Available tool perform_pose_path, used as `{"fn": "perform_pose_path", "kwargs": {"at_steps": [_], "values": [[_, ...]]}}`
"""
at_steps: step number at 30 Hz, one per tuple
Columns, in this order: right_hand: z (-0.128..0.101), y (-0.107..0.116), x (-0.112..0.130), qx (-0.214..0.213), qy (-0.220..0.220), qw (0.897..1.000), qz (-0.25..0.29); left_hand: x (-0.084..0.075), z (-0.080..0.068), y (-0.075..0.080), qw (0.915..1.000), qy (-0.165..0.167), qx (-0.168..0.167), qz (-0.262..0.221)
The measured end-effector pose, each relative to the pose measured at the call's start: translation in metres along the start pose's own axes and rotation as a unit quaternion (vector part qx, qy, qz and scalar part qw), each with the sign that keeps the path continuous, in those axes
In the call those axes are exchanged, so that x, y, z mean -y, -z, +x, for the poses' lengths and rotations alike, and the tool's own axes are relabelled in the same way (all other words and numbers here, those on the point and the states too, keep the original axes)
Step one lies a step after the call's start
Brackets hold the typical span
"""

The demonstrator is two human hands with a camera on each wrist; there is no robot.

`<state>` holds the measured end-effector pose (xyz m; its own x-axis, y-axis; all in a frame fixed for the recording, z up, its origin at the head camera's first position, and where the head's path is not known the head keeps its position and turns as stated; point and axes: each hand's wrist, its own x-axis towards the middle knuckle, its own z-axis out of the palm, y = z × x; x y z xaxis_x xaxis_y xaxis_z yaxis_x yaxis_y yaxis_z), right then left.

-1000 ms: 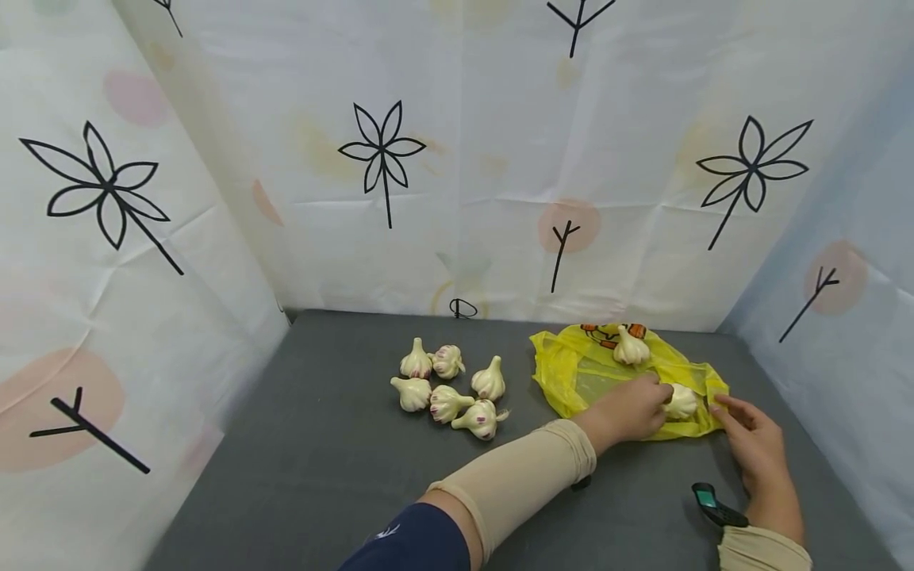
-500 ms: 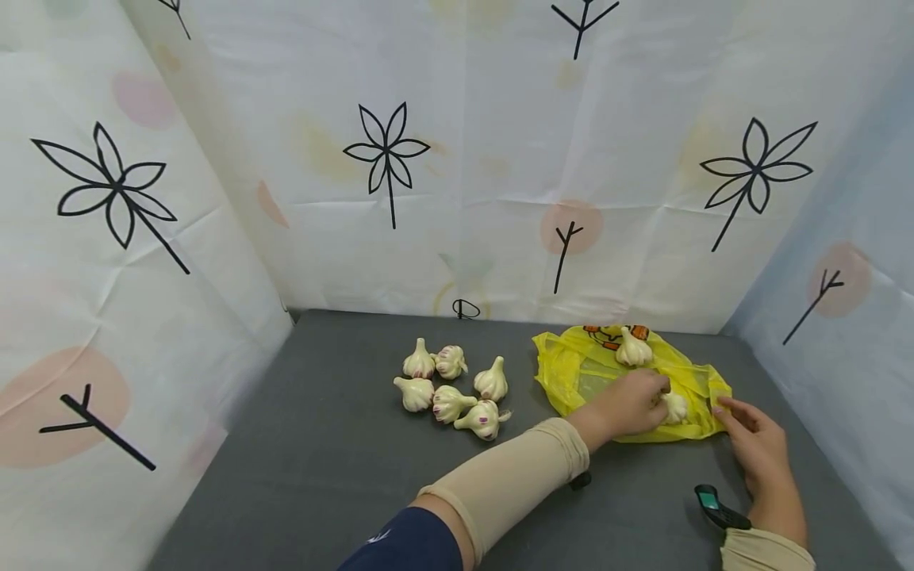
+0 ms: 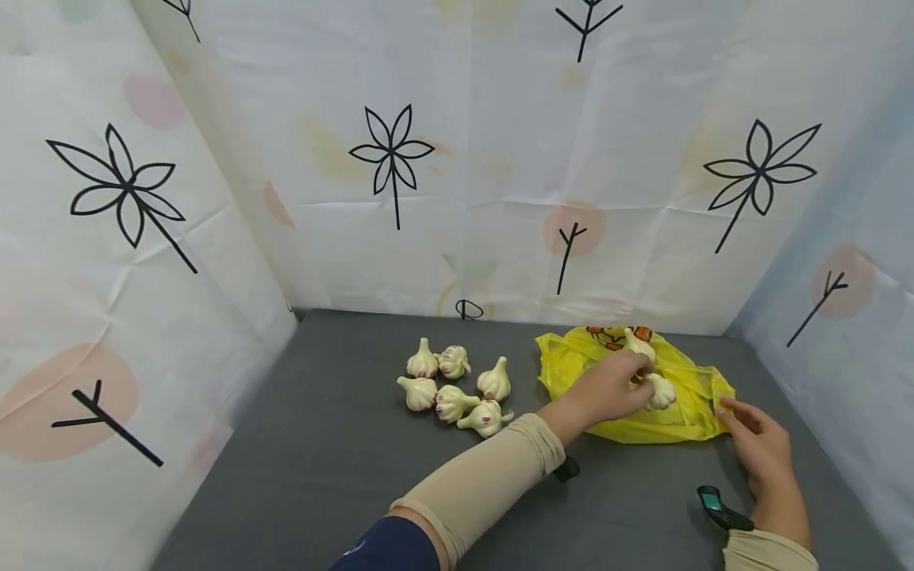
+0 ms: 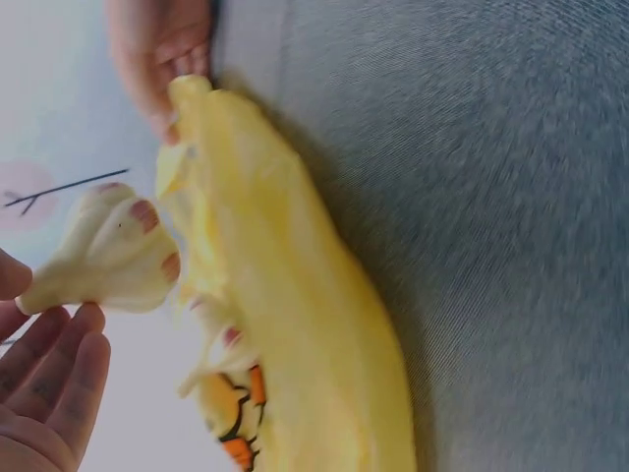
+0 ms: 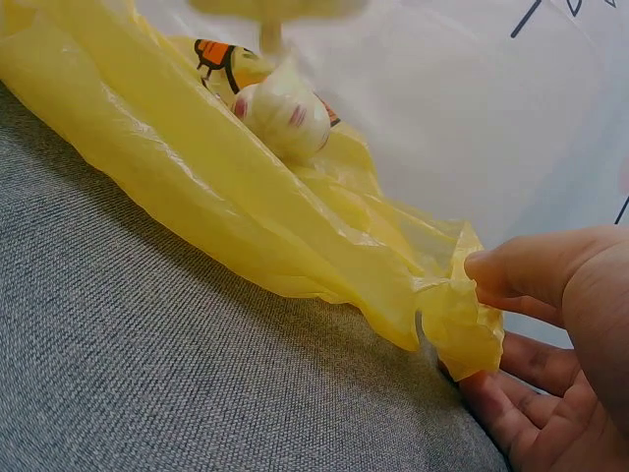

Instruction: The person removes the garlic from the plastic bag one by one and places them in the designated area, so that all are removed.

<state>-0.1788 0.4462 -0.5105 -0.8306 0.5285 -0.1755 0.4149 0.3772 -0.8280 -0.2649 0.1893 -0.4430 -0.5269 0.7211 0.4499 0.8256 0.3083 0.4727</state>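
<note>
My left hand (image 3: 616, 387) pinches a cream garlic bulb (image 3: 661, 392) by its stem, raised over a crumpled yellow plastic bag (image 3: 678, 431). In the left wrist view that garlic bulb (image 4: 113, 246) has purplish-red patches and stands apart from the bag. A second garlic bulb (image 3: 639, 346) sits at the far side of the bag, beside an orange and black print. At the bag's right end my right hand (image 3: 762, 448) pinches its edge; the right wrist view shows thumb and fingers on the bunched plastic (image 5: 460, 324).
Several garlic bulbs (image 3: 452, 404) are grouped left of the bag on the dark grey table (image 3: 321, 476). White patterned cloth (image 3: 500, 174) hangs behind the table and along both sides. A black wrist device (image 3: 723, 509) shows near the right wrist.
My left hand has lifted the garlic bulb and drawn it leftward above the bag. My right hand keeps its hold on the bag's edge. The head view has shifted slightly.
</note>
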Motion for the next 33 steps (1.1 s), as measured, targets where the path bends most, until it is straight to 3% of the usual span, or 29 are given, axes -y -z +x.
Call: {"fn": "perform_pose_path", "kwargs": {"at_steps": [7,16,27,33], "values": [[-0.001,0.000,0.000,0.004,0.007,1.000,0.001,-0.001,-0.016,0.033,0.9992,0.007,-0.037,-0.010],[0.000,0.002,0.001,0.007,0.004,1.000,0.006,0.005,-0.043,0.070,0.9966,0.026,-0.046,-0.063],[0.000,0.001,0.002,0.002,-0.004,1.000,0.007,0.027,-0.105,0.111,0.9921,0.055,-0.084,-0.075],[-0.001,0.001,0.000,0.005,-0.009,1.000,0.007,0.038,-0.140,0.128,0.9870,0.090,-0.100,-0.088]]}}
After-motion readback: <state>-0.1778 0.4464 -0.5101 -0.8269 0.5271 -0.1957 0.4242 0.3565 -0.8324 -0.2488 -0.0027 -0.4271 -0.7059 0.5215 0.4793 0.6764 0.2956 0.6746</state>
